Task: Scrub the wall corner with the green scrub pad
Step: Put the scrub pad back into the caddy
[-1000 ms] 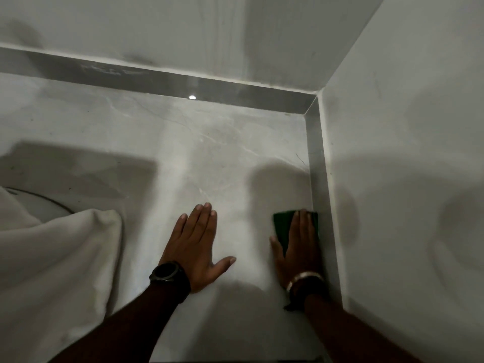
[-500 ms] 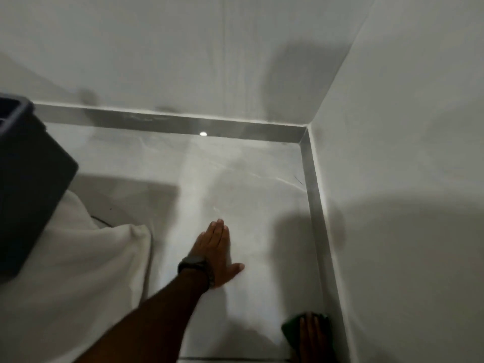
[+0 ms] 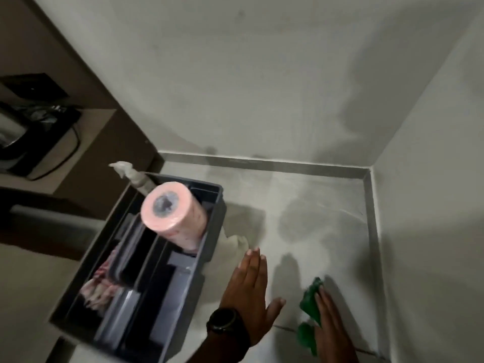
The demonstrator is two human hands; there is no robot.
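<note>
- Since half a second ago, much more of the room is seen: a grey caddy with a pink paper roll now fills the lower left of the frame, and the right hand has been moved away from the skirting strip.
- At the bottom of the frame, right of the middle, the green scrub pad is pressed flat on the floor under the right hand. No closed grip is made; the fingers are laid straight over it.
- Beside it the left hand is spread open on the floor, with nothing held and a dark watch worn on the wrist.
- For a good scrub, the pad should be pushed back toward the corner in the upper right of the frame, with short, firm strokes and its edge tucked into the seam.
- The pad looks rough and bendy. The floor looks smooth and shiny, the walls flat and dull, and the roll soft and round.
</note>
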